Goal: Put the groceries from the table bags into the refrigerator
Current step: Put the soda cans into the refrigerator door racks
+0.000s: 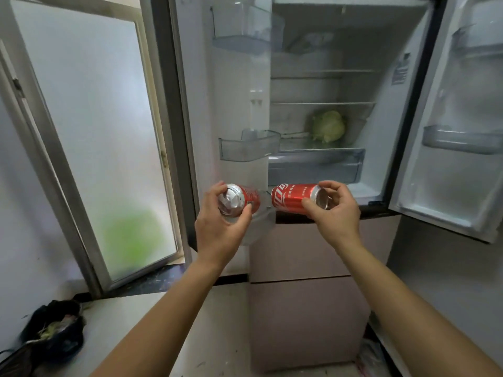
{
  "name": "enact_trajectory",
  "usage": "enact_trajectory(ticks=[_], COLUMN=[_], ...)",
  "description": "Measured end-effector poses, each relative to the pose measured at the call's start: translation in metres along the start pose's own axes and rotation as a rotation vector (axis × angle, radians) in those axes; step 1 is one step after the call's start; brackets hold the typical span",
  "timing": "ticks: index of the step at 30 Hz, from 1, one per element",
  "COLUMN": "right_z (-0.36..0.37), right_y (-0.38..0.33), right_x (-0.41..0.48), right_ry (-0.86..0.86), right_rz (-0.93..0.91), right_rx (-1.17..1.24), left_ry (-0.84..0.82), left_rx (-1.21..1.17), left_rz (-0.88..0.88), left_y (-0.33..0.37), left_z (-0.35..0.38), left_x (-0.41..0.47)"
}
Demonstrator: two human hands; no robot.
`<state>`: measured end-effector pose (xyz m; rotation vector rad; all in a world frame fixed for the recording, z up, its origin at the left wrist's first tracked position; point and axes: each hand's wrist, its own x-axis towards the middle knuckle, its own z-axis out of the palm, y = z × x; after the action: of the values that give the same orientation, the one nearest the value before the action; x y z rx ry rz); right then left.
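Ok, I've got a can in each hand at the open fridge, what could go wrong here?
1. The right hand pinches the right can only by its end, sideways, so it might slip and drop.
2. The left can in the left hand is sideways too; laid down like that, either could roll off a shelf.
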<state>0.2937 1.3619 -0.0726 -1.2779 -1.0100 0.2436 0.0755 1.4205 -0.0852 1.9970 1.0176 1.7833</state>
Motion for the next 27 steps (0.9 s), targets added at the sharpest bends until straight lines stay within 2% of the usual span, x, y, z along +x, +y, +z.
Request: enact_trajectory(ticks=[5, 12, 21, 27], right_z=[0.031, 0.065, 0.091, 0.095], right_y=[0.028, 0.061, 0.084, 0.089], right_x=[0.059, 0.114, 0.164, 0.171], right_ry=[-0.04, -0.246, -0.543, -0.697], right_rz=[-0.02, -0.048, -0.15, -0.244], right_rx=[-0.06, -0.105, -0.208, -0.405], left_ry=[-0.028, -0.127, -0.163, -0.215], left_rx=[0.121, 0.308, 0.553, 0.608], left_rz=[-0.019, 0.038, -0.153, -0.251], left_y=[-0.036, -0.055, -0.065, -0.068], left_z=[0.035, 0.069, 0.099, 0.109], left_x=[0.03, 0.049, 0.056, 0.056])
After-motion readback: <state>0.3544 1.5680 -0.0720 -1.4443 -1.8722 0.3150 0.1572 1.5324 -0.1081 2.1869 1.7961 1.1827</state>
